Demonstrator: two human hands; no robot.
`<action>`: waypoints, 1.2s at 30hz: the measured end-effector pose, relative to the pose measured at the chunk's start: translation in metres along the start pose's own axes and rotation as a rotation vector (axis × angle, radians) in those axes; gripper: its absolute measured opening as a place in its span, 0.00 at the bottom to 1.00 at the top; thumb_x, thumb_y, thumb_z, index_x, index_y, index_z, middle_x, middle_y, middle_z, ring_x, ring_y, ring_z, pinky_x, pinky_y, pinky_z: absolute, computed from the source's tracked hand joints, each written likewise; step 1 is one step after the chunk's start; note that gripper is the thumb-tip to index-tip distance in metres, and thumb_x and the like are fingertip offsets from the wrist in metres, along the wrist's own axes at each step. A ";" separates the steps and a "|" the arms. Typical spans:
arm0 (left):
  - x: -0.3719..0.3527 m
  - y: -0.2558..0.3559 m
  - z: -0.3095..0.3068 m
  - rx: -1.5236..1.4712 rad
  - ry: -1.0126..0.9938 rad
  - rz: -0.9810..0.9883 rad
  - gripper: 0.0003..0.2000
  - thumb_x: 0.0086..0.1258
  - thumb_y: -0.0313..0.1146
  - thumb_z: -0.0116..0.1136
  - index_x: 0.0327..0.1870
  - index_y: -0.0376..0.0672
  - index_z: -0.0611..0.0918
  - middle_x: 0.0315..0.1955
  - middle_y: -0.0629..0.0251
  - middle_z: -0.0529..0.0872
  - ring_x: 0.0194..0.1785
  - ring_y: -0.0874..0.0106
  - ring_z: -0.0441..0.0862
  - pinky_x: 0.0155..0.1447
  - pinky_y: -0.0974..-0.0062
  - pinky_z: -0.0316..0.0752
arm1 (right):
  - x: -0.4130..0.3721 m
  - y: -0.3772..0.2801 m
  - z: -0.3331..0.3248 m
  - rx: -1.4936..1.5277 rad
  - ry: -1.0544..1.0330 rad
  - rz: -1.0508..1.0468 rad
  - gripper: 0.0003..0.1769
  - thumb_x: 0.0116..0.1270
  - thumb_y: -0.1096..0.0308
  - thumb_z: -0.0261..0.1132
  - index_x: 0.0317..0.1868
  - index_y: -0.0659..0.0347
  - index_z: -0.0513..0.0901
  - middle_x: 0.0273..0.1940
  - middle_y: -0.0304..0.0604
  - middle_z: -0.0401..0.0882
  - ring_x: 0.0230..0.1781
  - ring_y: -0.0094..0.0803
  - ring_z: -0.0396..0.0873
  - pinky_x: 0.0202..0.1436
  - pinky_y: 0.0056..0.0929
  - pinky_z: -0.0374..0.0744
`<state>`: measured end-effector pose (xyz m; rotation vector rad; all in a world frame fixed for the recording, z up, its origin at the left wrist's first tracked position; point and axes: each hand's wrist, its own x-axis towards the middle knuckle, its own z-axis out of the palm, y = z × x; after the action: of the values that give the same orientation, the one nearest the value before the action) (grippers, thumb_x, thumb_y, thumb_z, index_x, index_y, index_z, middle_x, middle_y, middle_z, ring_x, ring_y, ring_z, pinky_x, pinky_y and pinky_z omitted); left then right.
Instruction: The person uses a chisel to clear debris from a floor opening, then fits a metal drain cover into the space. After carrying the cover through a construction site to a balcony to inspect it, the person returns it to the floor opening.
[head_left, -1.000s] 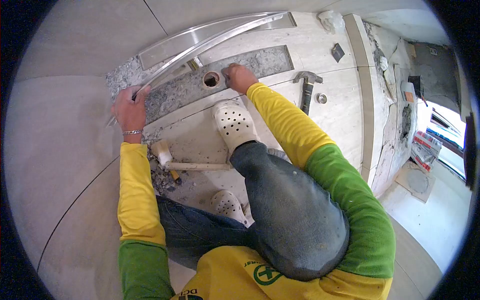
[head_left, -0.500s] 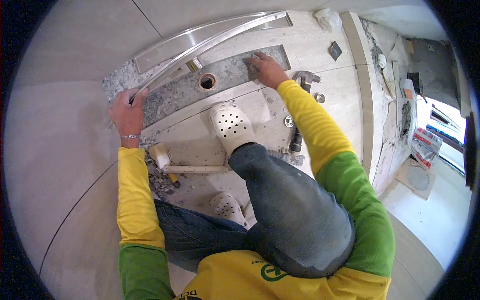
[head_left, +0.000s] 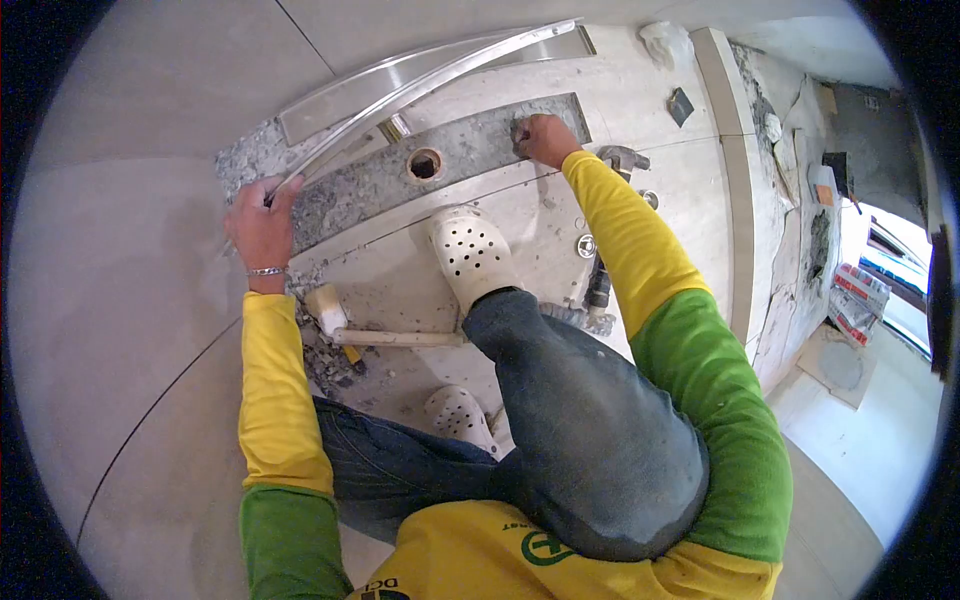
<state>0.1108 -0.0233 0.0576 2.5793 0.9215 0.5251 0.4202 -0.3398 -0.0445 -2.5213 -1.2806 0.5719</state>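
Observation:
My left hand (head_left: 262,225) is closed around the near left end of a long metal drain channel (head_left: 440,76), which is raised and slanted. A short metal outlet (head_left: 394,127) shows beneath the channel. Below it runs a long grey rough recess (head_left: 350,190) cut in the tiled floor, with a round drain hole (head_left: 425,164) in it. At the right end of the recess is my right hand (head_left: 549,141), its fingers curled down at the rough surface. A dark bit shows by the fingertips, too small to name.
A hammer (head_left: 622,160) lies right of the recess, near a round metal drain part (head_left: 586,245). A white-headed mallet (head_left: 328,312) lies by rubble (head_left: 318,360) at left. My clog (head_left: 470,250) stands between them. A raised curb (head_left: 738,200) runs along the right.
The fingers of my right hand were stretched over the recess and are now curled in. My left hand still holds the channel. The whole view has shifted slightly.

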 end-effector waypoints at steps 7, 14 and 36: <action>0.000 -0.004 0.002 -0.012 -0.019 0.017 0.16 0.60 0.48 0.69 0.33 0.43 0.86 0.32 0.60 0.86 0.37 0.62 0.83 0.45 0.65 0.73 | -0.028 -0.060 -0.060 0.259 -0.901 0.086 0.14 0.61 0.67 0.60 0.44 0.57 0.87 0.42 0.54 0.86 0.39 0.53 0.84 0.38 0.44 0.84; 0.001 0.000 0.002 -0.071 0.032 0.092 0.15 0.59 0.46 0.70 0.32 0.42 0.85 0.31 0.60 0.86 0.35 0.62 0.83 0.43 0.67 0.74 | 0.000 -0.100 0.067 -0.173 0.279 -0.211 0.13 0.62 0.69 0.58 0.46 0.58 0.83 0.53 0.50 0.79 0.56 0.48 0.76 0.48 0.43 0.83; 0.008 -0.006 -0.012 -0.083 0.041 -0.050 0.16 0.60 0.46 0.69 0.35 0.42 0.85 0.33 0.59 0.86 0.37 0.60 0.83 0.45 0.65 0.73 | 0.001 -0.026 0.044 0.003 0.321 0.169 0.23 0.59 0.64 0.63 0.57 0.55 0.77 0.65 0.62 0.65 0.60 0.64 0.69 0.60 0.50 0.75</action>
<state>0.1081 -0.0110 0.0670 2.4735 0.9542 0.5914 0.3819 -0.3221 -0.0734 -2.6008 -0.9586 0.1869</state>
